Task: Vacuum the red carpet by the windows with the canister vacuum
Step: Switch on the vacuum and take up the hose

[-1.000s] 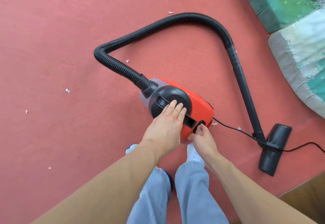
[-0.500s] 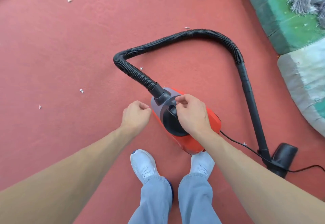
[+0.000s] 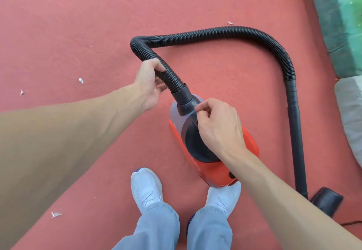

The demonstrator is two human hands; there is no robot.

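Note:
The red and grey canister vacuum [image 3: 213,169] sits on the red carpet [image 3: 78,24] just ahead of my white shoes. My right hand [image 3: 219,126] curls round the black handle on top of the canister. My left hand [image 3: 150,83] grips the black ribbed hose [image 3: 215,34] near its collar at the canister's front. The hose loops away to the right into a rigid black wand [image 3: 295,132], which ends in the floor nozzle [image 3: 327,200] at the lower right.
Small white scraps [image 3: 81,80] lie scattered on the carpet to the left and one beyond the hose [image 3: 230,23]. A green patterned mat [image 3: 340,24] and a grey cushion [image 3: 350,116] border the carpet on the right. A black cord [image 3: 350,223] trails near the nozzle.
My left hand left the canister's top and took hold of the hose near its collar. My right hand moved from the rear switch to the top handle. The view shifted closer.

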